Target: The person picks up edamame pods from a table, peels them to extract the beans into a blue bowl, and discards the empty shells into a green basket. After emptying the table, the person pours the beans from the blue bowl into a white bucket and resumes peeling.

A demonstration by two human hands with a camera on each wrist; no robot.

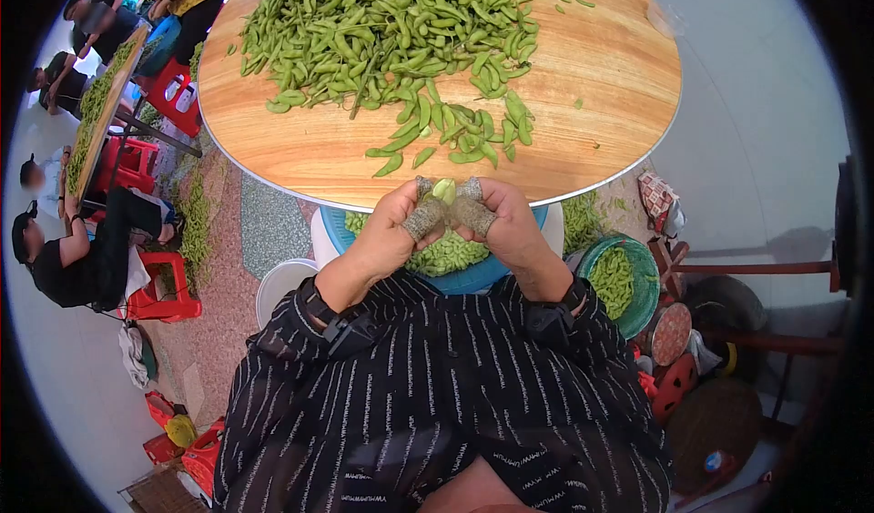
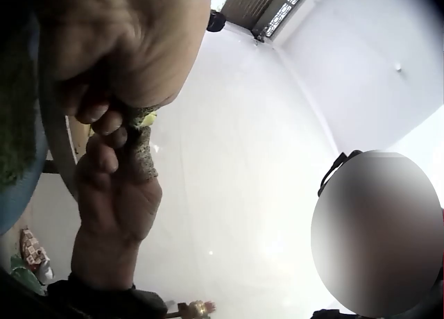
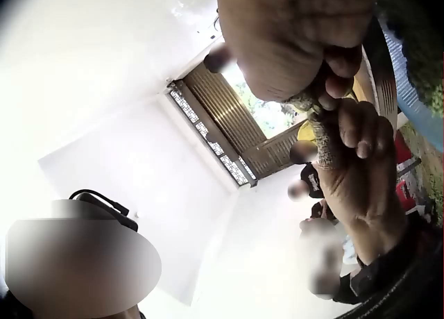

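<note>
Both hands meet over the near edge of a round wooden table (image 1: 610, 85). My left hand (image 1: 387, 233) and right hand (image 1: 521, 233) pinch a green soybean pod (image 1: 443, 190) between them, thumbs side by side. Speckled grey sleeves cover the thumbs and some fingertips. In the left wrist view, a bit of the pod (image 2: 150, 118) shows between the thumbs. Below the hands, a blue basin (image 1: 460, 283) holds shelled green beans (image 1: 448, 256). A large heap of soybean pods (image 1: 401, 30) covers the table's far side, with several loose pods (image 1: 469, 135) nearer the hands.
To the right stands a green bucket (image 1: 648, 281) of pods, beside wooden stools and a patterned bag (image 1: 660, 202). A white bucket (image 1: 280, 290) is on the left. Farther left, several people sit along another table with pods, near red plastic stools (image 1: 168, 308).
</note>
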